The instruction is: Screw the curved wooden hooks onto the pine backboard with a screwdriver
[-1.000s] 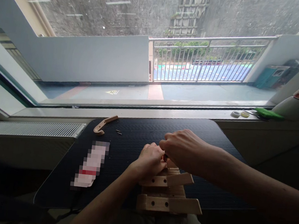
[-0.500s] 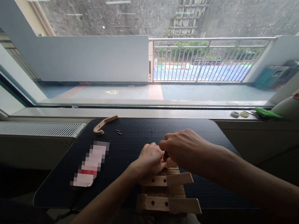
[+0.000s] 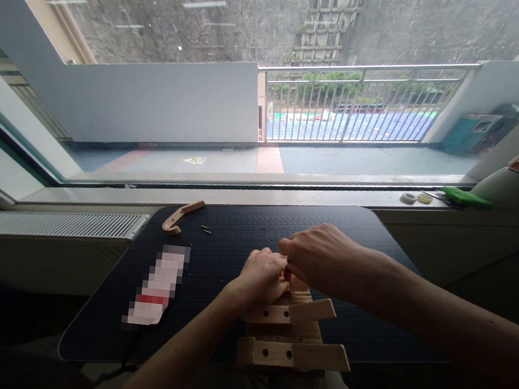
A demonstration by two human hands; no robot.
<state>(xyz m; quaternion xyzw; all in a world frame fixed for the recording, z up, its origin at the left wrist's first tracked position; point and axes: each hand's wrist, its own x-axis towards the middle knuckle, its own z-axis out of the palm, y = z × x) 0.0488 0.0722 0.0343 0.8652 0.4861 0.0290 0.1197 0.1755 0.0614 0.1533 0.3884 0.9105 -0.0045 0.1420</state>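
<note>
The left hand (image 3: 262, 278) clasps the far end of a wooden rack (image 3: 293, 334) that lies at the near edge of a black table (image 3: 237, 229). 2 slanted pegs show on the rack's crossbars. The right hand (image 3: 322, 257) curls over the same end, touching the left; what its fingers pinch is hidden. Well apart, at the table's far left, lie 1 loose wooden hook (image 3: 180, 215) and small screws (image 3: 205, 230) just beside it. Beyond the window stands a metal railing (image 3: 357, 99).

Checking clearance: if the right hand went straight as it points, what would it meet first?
Probably the left hand, close against the right hand over the pale wooden slatted rack; depth unclear.
</note>
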